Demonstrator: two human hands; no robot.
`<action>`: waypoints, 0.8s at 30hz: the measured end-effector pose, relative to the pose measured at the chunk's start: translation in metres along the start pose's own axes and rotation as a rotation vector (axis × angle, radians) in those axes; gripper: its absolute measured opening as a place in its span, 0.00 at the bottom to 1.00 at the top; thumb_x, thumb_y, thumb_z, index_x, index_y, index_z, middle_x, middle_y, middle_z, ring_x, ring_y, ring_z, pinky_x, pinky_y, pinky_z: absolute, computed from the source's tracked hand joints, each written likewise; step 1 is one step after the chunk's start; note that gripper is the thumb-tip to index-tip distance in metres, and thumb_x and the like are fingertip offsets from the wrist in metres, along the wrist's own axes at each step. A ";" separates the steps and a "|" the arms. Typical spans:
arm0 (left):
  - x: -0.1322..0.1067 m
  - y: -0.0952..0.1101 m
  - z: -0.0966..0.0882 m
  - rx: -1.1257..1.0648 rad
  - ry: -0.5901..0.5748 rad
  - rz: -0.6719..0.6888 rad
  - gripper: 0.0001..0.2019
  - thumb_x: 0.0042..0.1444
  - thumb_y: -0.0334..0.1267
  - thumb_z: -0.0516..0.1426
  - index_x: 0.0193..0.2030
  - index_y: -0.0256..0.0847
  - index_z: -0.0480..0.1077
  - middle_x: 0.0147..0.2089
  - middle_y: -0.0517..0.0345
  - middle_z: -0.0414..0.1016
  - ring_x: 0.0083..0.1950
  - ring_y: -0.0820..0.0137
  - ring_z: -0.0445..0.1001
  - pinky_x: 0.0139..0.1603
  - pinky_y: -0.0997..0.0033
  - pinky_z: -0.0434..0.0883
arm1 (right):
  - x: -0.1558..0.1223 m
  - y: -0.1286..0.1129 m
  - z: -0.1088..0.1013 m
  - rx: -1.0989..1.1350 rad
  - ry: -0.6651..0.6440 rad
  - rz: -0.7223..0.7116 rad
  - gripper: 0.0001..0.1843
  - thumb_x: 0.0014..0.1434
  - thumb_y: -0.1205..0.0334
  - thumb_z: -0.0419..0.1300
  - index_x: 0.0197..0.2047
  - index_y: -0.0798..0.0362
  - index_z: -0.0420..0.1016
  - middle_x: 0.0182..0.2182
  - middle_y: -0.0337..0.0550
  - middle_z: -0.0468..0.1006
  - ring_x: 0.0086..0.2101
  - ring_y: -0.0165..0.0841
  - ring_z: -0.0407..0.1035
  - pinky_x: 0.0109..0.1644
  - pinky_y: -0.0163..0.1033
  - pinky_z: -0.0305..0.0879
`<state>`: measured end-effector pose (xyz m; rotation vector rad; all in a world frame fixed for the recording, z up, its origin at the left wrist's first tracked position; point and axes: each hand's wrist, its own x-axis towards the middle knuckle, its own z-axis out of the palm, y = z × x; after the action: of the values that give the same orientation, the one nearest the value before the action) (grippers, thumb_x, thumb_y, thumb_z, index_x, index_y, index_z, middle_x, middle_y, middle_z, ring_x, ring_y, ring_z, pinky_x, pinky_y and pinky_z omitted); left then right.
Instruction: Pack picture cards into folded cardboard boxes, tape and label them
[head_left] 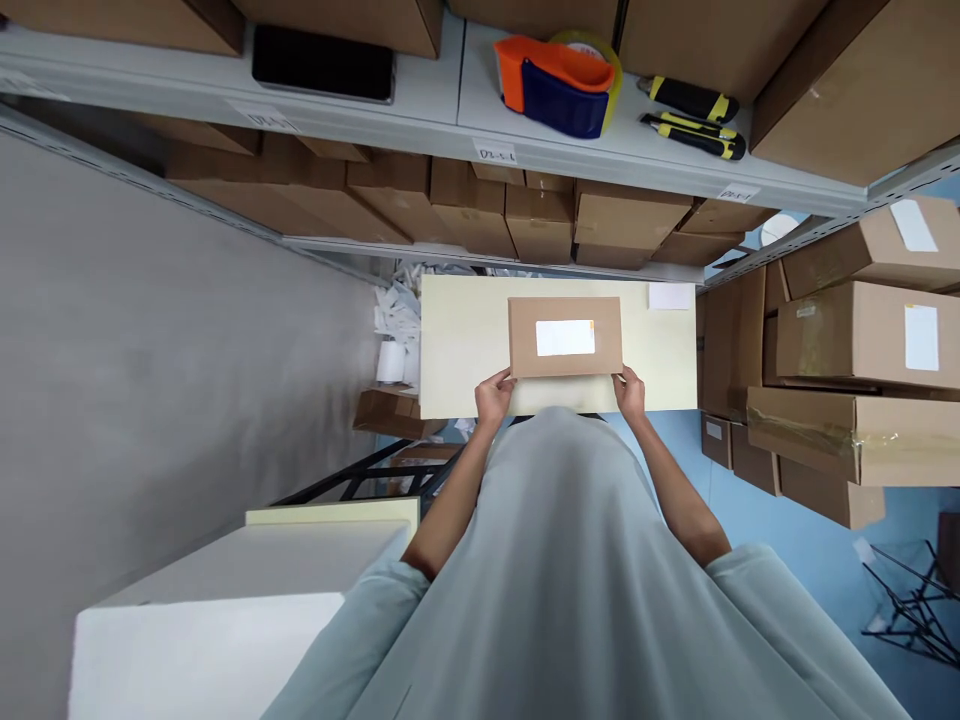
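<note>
A flat brown cardboard box (562, 367) lies on the pale cream table (465, 340) in front of me. On its top is a white label (565, 338) with a small yellow mark at one corner. My left hand (494, 394) grips the box's near left corner, thumb and fingers closed on it. At the near right corner my right hand (630, 391) holds the box the same way. The undersides of both grips are partly hidden. A small pale paper (670, 296) rests at the table's far right corner.
Above the table, a grey shelf (420, 130) carries a black phone (323, 64), an orange and blue tape dispenser (559, 85) and utility knives (694, 135), with cartons behind. Stacked cartons (817, 335) stand right. Left are a grey wall (187, 350), crumpled paper (397, 308) and a white roll (391, 361).
</note>
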<state>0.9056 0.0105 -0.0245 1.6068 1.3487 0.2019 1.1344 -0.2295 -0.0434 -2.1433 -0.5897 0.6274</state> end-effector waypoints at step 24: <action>0.031 0.007 -0.020 -0.204 -0.275 0.053 0.20 0.58 0.35 0.57 0.56 0.36 0.80 0.57 0.46 0.87 0.65 0.55 0.81 0.75 0.49 0.72 | -0.002 -0.032 -0.010 0.039 -0.100 0.121 0.19 0.68 0.56 0.55 0.52 0.53 0.82 0.52 0.52 0.88 0.54 0.43 0.81 0.61 0.49 0.78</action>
<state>0.9087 0.0479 -0.0229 1.4407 1.0417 0.1390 1.1328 -0.2187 -0.0119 -2.1324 -0.4999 0.8096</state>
